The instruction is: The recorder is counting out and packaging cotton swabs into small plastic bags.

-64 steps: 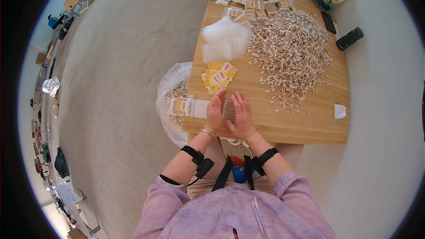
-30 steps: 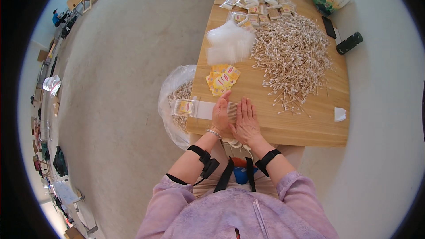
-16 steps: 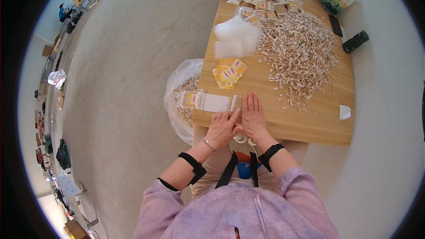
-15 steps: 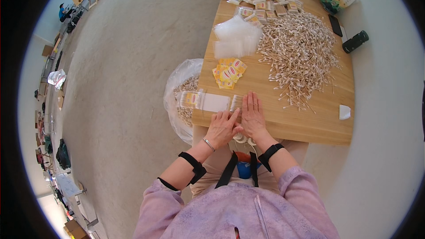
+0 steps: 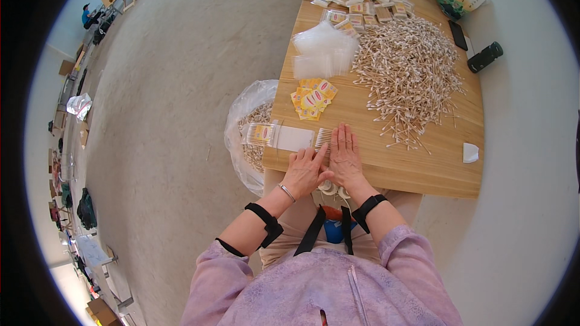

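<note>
A short row of cotton swabs [image 5: 323,137] lies side by side near the table's front edge, between my two hands. My right hand [image 5: 345,157] rests flat along the row's right side, fingers straight and held together. From the left, my left hand [image 5: 304,172] reaches in with its index finger extended onto the swabs; its thumb points at the base of my right hand. Left of the row is a flat white rectangular piece [image 5: 295,139]. Beside that, a clear packet of swabs with a yellow label [image 5: 260,134] extends past the table's left edge.
A large heap of loose swabs [image 5: 411,78] covers the table's right side. Yellow cards [image 5: 314,99], clear bags [image 5: 325,51] and filled packets [image 5: 365,6] lie farther back. An open plastic sack of swabs [image 5: 237,127] stands left of the table. A black bottle [image 5: 485,57] lies by the wall.
Both hands stay almost in place at the swab row. The view has shifted very slightly; nothing was visibly picked up or let go.
</note>
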Available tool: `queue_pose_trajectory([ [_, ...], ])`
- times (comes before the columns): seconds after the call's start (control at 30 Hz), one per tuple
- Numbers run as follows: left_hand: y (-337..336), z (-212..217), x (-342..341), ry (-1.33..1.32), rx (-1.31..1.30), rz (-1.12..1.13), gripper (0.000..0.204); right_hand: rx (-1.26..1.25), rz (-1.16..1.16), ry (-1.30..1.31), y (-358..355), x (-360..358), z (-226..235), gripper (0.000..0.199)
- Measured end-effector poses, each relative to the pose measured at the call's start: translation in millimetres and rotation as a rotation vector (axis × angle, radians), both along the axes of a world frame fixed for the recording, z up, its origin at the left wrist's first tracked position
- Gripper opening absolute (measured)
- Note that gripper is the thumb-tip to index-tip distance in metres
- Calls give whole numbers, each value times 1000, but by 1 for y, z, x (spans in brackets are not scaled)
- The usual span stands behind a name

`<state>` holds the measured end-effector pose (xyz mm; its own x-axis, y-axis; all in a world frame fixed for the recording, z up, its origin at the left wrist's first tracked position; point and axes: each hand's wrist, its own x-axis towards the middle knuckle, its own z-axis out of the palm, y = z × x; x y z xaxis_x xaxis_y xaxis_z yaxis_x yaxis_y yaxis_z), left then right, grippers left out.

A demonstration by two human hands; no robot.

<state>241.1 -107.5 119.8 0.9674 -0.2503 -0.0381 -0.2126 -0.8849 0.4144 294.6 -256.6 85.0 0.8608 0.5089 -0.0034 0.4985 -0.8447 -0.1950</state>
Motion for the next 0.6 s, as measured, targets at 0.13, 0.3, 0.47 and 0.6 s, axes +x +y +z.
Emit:
queue_pose_trajectory([
  [0.13,0,4,1,26,14,-22,74,2,0,-9,-1,0,0,102],
  [0.3,-1,4,5,75,22,6,74,0,6,-22,-1,0,0,103],
  [0.47,-3,9,11,103,33,7,73,-18,2,-32,-1,0,-2,101],
  [0.6,-2,14,13,171,53,-13,76,27,2,5,-2,0,0,100],
])
